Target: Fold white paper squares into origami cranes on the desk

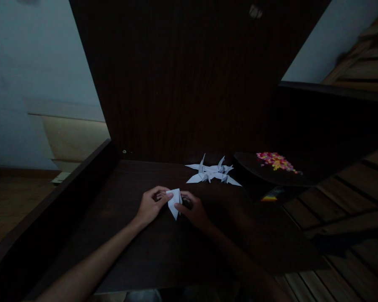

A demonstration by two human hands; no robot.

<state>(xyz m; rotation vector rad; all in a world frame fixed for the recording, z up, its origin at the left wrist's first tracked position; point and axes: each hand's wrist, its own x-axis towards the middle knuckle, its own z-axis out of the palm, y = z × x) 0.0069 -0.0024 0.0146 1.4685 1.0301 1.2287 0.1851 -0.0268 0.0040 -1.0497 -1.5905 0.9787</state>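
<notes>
A partly folded white paper, kite-shaped with its point toward me, is held just above the dark desk. My left hand pinches its upper left edge, thumb on the front face and fingers curled behind. On the right side my right hand grips it too, the thumb pressed flat on the front. Beyond my hands, several folded white paper cranes stand close together, their wings and necks overlapping. The back of the folded paper is hidden.
The dark wooden desk has a raised left side panel and a tall back board. At right a dark object carries a pink and yellow flower pattern. Wooden slats show at far right.
</notes>
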